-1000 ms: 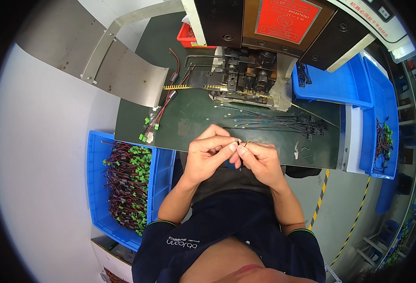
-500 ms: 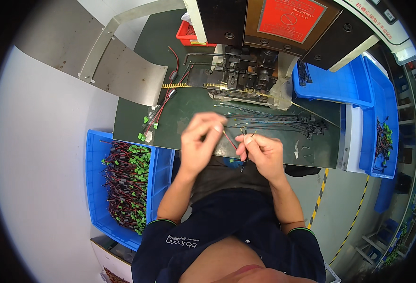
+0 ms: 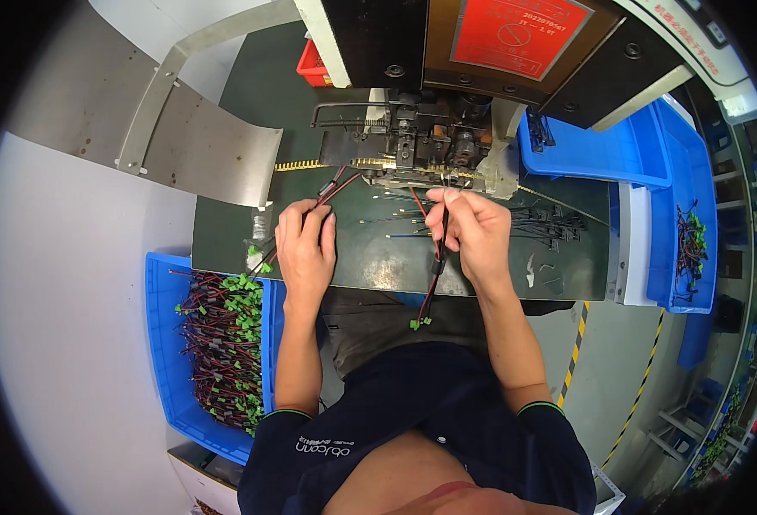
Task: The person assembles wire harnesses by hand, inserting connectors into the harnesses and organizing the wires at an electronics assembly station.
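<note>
My right hand (image 3: pixel 473 236) pinches a red and black wire cable (image 3: pixel 437 268) in front of the crimping machine (image 3: pixel 430 137). The wire tips stick up past my fingertips, close to the machine's lower front. Below the hand the cable hangs over the table edge, with a black sleeve midway and green connectors (image 3: pixel 419 324) at its end. To the left, my left hand (image 3: pixel 306 249) is closed over more red and black cables (image 3: pixel 337 187) on the table. Their upper ends reach toward the machine, and green connectors show beside the hand. My fingers partly hide these cables.
Thin black cables (image 3: pixel 533 225) are spread over the green table (image 3: pixel 378 266) at right. A blue bin (image 3: pixel 159 343) full of cables stands at lower left. Blue trays (image 3: pixel 593 159) sit at right. A curved metal chute (image 3: pixel 215 146) rises at left; a red box (image 3: pixel 311 64) lies behind.
My left hand has moved left and down onto the cables, whose upper ends now bend toward the machine. My right hand has risen toward the machine, and its cable now hangs in full view.
</note>
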{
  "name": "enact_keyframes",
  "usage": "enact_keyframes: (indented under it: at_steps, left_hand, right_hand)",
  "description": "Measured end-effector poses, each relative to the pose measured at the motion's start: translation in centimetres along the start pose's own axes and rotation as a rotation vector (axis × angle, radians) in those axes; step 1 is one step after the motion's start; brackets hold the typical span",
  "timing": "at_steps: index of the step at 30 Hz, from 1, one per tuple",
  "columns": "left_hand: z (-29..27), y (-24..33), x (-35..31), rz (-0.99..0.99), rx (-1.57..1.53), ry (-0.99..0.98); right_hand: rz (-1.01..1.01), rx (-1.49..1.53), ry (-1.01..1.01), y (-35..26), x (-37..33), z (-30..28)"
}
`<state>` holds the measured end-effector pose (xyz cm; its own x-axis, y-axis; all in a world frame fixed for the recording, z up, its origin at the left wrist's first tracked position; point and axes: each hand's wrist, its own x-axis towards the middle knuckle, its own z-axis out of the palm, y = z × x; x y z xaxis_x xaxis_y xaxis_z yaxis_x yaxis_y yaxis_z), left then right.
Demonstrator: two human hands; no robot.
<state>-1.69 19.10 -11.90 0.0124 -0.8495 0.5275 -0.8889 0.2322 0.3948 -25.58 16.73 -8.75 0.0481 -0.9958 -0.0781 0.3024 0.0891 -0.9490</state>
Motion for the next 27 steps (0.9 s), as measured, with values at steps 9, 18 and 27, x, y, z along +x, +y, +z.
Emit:
enact_keyframes:
  at_steps: [9, 18, 27]
  left_hand:
    - [0.08, 0.11, 0.37, -0.019, -0.02, 0.011]
    - [0.27, 0.03, 0.23, -0.039, -0.034, 0.028]
    - [0.06, 0.01, 0.24, 0.009, -0.074, 0.054]
  right_hand:
    - [0.06, 0.046, 0.049, 0.59, 1.16, 0.08]
    - [0.074, 0.035, 0.048, 0.47, 1.11, 0.05]
    - [0.107, 0.078, 0.044, 0.24, 1.31, -0.06]
